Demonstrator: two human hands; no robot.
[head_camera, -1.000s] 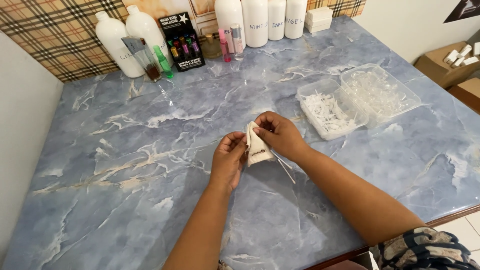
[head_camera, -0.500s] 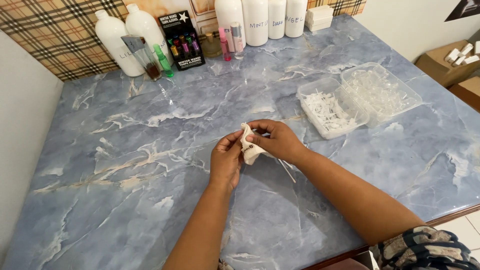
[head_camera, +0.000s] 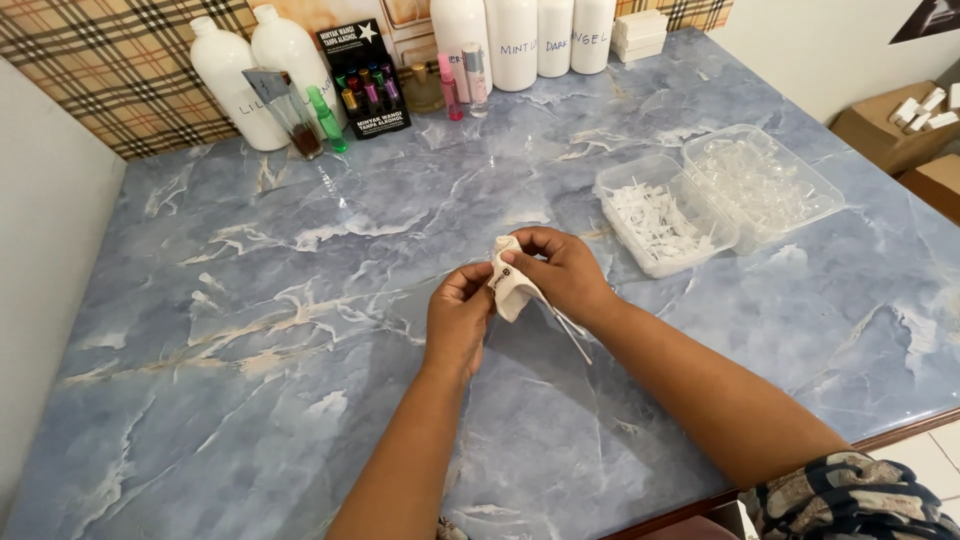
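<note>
Both hands pinch a small, soft cream cloth pouch (head_camera: 509, 282) above the glossy blue marble table (head_camera: 250, 330): the left hand (head_camera: 458, 322) grips its edge, and the right hand (head_camera: 560, 275) folds over its crumpled top.

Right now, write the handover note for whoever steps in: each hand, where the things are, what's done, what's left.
Left hand: pinching the edge of the small white pouch.
Right hand: gripping the same pouch from above; thin drawstrings hang below it.
Pouch is held just above the blue marble table, mid-table.
Two clear trays sit to the right: the near tray holds small white pieces, the far tray clear ones.
Done: pouch in hand. Left: cannot tell whether anything is inside it.
</note>
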